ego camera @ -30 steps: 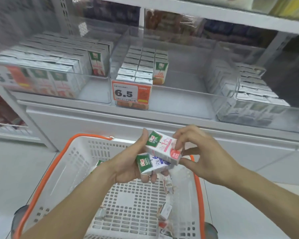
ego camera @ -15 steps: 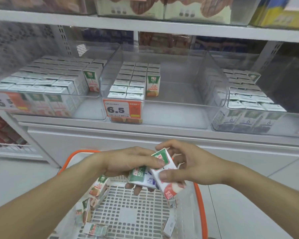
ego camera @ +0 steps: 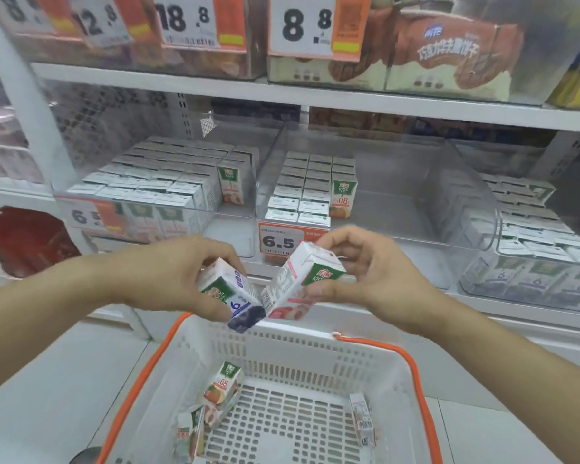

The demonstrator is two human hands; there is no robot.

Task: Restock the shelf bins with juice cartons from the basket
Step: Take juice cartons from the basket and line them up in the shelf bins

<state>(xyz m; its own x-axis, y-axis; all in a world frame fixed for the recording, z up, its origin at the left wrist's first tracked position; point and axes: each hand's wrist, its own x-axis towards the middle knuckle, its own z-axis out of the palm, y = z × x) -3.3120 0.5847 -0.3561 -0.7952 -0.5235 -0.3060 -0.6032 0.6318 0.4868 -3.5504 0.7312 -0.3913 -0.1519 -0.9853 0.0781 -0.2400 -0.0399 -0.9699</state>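
Observation:
My left hand grips a blue-labelled juice carton. My right hand grips a pink-labelled juice carton. Both cartons are tilted and their lower corners touch above the far rim of the white basket with orange handles. Several more cartons lie in the basket, among them an orange-labelled one and one at the right wall. On the shelf stand three clear bins: the left bin nearly full, the middle bin with cartons only at its left, the right bin partly filled.
A 6.5 price tag hangs on the middle bin's front. The upper shelf carries boxed goods behind large price tags. A red pack sits at the far left. Grey floor surrounds the basket.
Both hands rose from the basket toward the shelf and drew slightly apart, so each hand now holds its own carton. The view tilted upward, showing the upper shelf.

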